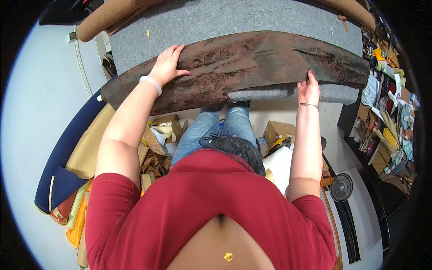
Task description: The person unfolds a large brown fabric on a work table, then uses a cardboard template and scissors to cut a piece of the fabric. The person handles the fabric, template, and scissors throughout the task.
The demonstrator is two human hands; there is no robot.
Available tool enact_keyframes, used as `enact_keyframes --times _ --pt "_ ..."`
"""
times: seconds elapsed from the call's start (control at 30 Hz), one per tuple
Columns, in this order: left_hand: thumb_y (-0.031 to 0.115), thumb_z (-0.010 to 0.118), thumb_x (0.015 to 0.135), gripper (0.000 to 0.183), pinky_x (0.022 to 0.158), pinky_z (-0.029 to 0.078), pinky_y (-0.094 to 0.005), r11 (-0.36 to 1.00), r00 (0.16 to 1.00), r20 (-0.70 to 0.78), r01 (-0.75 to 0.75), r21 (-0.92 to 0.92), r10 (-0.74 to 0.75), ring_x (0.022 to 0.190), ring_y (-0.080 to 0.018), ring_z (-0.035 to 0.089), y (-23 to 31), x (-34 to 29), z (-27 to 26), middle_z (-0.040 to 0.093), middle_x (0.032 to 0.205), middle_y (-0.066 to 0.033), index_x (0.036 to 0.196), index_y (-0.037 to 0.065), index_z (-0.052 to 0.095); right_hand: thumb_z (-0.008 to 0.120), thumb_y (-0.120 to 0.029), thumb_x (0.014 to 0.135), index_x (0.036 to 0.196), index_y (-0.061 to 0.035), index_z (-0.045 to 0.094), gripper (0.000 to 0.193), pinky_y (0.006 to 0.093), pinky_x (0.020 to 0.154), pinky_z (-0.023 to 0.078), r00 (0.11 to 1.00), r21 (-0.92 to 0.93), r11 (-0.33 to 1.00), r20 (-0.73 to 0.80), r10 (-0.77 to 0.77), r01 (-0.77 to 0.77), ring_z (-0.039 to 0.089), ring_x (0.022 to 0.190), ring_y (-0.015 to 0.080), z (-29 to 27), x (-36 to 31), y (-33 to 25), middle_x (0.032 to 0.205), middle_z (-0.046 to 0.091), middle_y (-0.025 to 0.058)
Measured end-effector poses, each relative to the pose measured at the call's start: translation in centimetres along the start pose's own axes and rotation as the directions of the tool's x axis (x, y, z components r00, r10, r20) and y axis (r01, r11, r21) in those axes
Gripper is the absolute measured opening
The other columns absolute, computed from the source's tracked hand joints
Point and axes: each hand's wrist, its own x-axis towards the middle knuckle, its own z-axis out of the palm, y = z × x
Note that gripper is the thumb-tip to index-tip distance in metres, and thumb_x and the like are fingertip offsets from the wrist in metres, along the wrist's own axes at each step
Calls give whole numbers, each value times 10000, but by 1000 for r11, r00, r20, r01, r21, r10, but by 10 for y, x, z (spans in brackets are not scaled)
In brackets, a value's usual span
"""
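Observation:
Across the front of the table lies a long piece of dark brown and green patterned fabric (252, 63), wrapped in a roll shape with wrinkles toward its right side. My left hand (167, 65) rests on top of its left part, fingers stretched out and thumb spread apart. Farther right, my right hand (308, 91) is at the fabric's near edge, its fingers closed on that edge. Below the edge, a strip of grey felt (335, 93) shows. What lies under the fingertips of my right hand is partly hidden.
Grey felt covers the table (225, 22) behind the fabric, with a brown roll (108, 20) at far left. Fabric rolls (63, 157) lean at the left. Cardboard boxes (279, 129) stand below. Piled scraps (391, 121) and a round black fan-like object (341, 187) are right.

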Motion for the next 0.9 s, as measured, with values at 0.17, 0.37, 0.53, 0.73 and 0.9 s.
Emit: enact_keyframes --times 0.17,0.37,0.53,0.73,0.9 --pt "397 926 690 1067 1175 373 -482 1000 1000 22 11 28 -12 1400 -392 449 2 -4 -1 451 1519 -188 1544 71 376 760 -170 951 1187 -119 589 296 391 891 498 996 -119 993 -92 -21 10 657 1068 189 -36 -9 -3 1180 692 29" --pt "413 937 670 1153 1209 323 -514 999 999 51 0 47 -2 1444 -376 402 8 -9 -3 422 1549 -181 1578 67 315 751 -181 962 1227 -128 558 332 381 856 495 994 -143 987 -93 62 -75 656 1017 183 -56 3 19 1151 691 23" --pt "453 934 664 1221 1243 255 -544 995 996 83 19 97 -27 1478 -364 358 13 -11 -2 378 1579 -182 1605 67 258 745 -154 963 1261 -106 538 366 389 855 507 988 -104 990 -125 87 -100 662 1083 225 -63 13 35 1219 677 57" --pt "468 923 679 1194 1222 288 -542 988 998 57 16 155 -25 1452 -371 391 19 -9 0 405 1554 -185 1598 62 278 749 -174 962 1248 -96 557 353 410 923 519 992 -64 991 -60 110 -114 657 1075 230 -72 12 39 1215 668 56" --pt "553 819 806 805 1064 452 -450 991 990 53 131 -3 -131 1216 -379 579 23 9 -6 605 1277 -204 1362 22 577 748 -263 967 1250 -99 612 354 436 1029 491 970 -53 980 -160 183 -194 614 1174 219 -71 20 55 1276 647 49"
